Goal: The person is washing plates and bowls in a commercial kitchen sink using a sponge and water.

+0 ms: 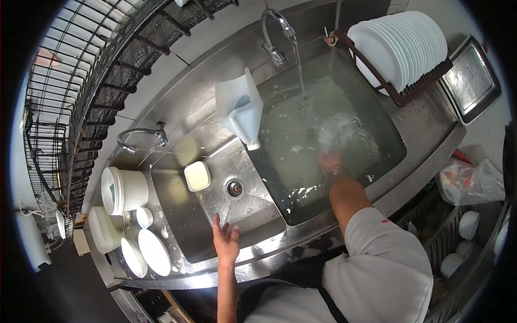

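Observation:
My left hand (pixel 226 240) is over the near edge of the left steel sink basin (pixel 258 226), palm up with fingers apart and nothing in it. My right hand (pixel 330 159) is under the cloudy water (pixel 282 173) of the right basin; its fingers are hidden, so whether it holds something does not show. Water runs from a curved tap (pixel 278 20) into this basin. A pale square container (pixel 197 176) lies in the left basin beside the drain (pixel 234 187). A cut plastic jug (pixel 242 113) rests at the back of the divider between the basins.
White plates (pixel 400 48) stand in a brown rack (pixel 387 87) at the back right, beside a metal tray (pixel 466 80). A white bucket (pixel 129 191), tubs and plates (pixel 154 252) crowd the left ledge. A wire shelf (pixel 97 76) hangs at upper left; a plastic bag (pixel 470 181) is at right.

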`<state>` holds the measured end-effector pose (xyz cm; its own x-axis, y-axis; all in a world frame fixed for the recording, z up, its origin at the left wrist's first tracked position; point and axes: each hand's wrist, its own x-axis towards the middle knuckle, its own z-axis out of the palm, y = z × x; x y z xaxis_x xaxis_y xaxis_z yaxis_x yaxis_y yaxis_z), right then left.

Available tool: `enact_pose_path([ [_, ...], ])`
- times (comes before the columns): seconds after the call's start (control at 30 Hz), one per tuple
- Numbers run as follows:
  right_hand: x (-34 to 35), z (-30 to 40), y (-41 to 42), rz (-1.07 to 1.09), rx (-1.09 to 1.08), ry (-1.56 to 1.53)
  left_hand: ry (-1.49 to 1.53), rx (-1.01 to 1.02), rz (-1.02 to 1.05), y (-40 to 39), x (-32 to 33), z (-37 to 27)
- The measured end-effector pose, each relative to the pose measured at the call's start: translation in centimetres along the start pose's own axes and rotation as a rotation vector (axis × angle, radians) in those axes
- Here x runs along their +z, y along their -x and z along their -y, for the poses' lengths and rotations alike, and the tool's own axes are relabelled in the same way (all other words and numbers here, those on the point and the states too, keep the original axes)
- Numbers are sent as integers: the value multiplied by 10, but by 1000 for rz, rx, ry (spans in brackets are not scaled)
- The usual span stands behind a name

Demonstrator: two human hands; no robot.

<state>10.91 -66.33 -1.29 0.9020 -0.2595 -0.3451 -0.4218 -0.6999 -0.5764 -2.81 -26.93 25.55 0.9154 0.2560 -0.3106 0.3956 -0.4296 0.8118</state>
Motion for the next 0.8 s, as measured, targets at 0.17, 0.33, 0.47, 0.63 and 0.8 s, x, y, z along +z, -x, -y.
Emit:
enact_pose_path([
  [0.17, -19, 13, -22, 260, -77, -65, 5, 12, -27, 0, 0, -4],
  [0.33, -33, 55, -60, 297, 149, -1114, 29, -5, -27, 0, 0, -3],
  [0.47, -35, 98, -73, 318, 173, -1680, 2, 16, -25, 2, -4, 0],
  [0.63, -36, 139, -65, 286, 136, -1848, -23, 73, -12, 6, -10, 6],
  [0.8, -36, 160, -43, 265, 94, -1884, -17, 41, 10, 8, -10, 9],
])
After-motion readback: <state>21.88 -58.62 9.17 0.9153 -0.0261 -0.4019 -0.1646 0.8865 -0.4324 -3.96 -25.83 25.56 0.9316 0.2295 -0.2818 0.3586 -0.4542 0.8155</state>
